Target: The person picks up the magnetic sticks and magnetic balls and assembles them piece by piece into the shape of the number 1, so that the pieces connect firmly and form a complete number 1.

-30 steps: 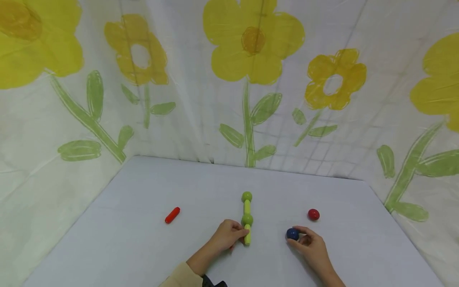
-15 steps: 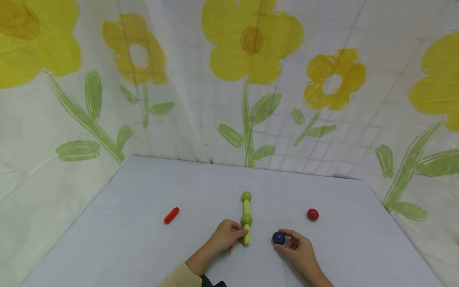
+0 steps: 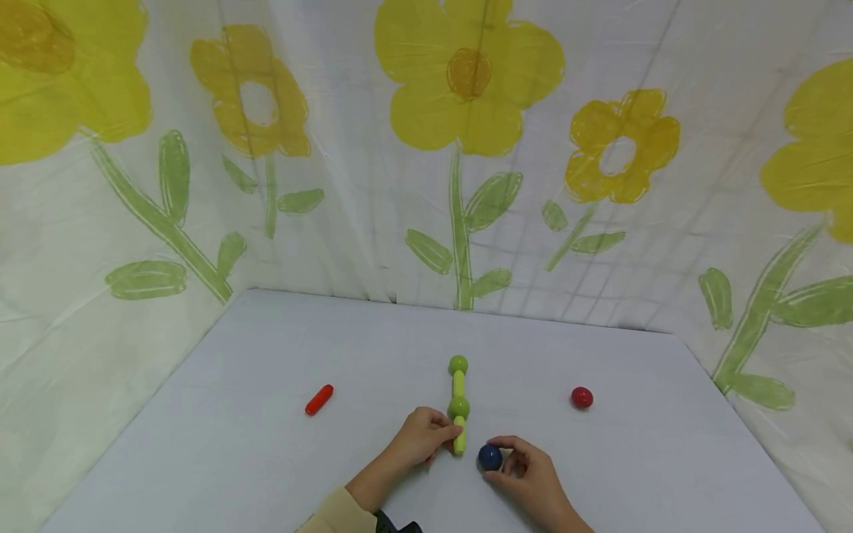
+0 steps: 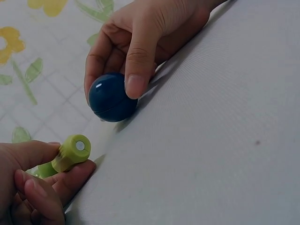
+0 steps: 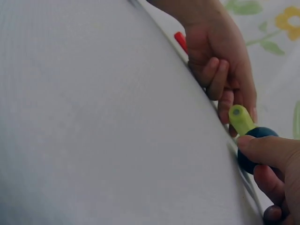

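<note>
My left hand pinches a light green rod between thumb and fingers. This rod is the near end of a straight chain on the white table: beyond it come a green ball, another light green rod and a second green ball. A round metal disc shows in the held rod's near end in the left wrist view. To the right, my right hand holds a shiny dark blue ball by thumb and fingertips. A small gap separates ball and rod.
On the left of the table lies a red rod. A red ball sits to the right, beyond my right hand. Behind the table's far edge hangs a white sheet painted with yellow flowers.
My right hand has carried the blue ball left and a little nearer to me, up close to the chain's near end. The left hand keeps its pinch and its place.
</note>
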Available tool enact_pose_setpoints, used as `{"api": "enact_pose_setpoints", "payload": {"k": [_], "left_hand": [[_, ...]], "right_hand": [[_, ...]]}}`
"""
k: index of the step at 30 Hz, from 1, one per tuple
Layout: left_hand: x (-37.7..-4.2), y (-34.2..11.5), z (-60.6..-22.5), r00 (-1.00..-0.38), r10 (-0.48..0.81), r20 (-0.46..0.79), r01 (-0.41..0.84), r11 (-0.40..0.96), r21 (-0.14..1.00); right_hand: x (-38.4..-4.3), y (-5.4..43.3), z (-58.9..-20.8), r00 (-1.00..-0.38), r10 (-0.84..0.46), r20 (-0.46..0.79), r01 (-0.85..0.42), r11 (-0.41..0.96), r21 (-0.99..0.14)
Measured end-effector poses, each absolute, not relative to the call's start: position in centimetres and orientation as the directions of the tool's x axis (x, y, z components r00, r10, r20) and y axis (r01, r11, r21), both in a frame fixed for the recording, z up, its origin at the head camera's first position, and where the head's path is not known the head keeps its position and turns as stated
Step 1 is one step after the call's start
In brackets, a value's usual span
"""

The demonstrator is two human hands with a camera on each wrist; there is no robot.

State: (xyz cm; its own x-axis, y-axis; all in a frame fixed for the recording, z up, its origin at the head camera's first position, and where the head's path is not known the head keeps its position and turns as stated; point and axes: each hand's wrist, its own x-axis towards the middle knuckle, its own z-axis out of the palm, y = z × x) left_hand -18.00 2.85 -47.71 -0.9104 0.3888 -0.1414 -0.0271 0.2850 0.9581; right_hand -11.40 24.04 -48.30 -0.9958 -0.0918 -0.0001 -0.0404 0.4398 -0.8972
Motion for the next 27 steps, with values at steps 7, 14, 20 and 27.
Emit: {"api": "enact_pose_setpoints", "payload": {"k": [7, 14, 20, 27], "left_hand": [[-17.9, 2.8, -47.6, -0.914, 0.384, -0.132, -0.019, 0.282, 0.959], [-17.9, 2.9, -47.7, -0.913, 0.388, -0.124, -0.011, 0.281, 0.960], [-17.9, 2.9, -47.7, -0.914, 0.388, -0.114, -0.003, 0.276, 0.961], [-17.9, 2.9, -47.7, -0.916, 0.388, -0.102, 0.013, 0.284, 0.959]], "right_hand": [[-11.0, 22.9, -48.3, -0.990, -0.138, -0.007, -0.052, 0.424, -0.904], [-10.8, 21.9, -48.5, -0.980, -0.195, 0.039, -0.119, 0.422, -0.899], [-10.6, 21.4, -48.5, -0.968, -0.232, 0.092, -0.187, 0.430, -0.883], [-10.7, 20.7, -49.2, -0.940, -0.235, 0.247, -0.328, 0.424, -0.844]]}}
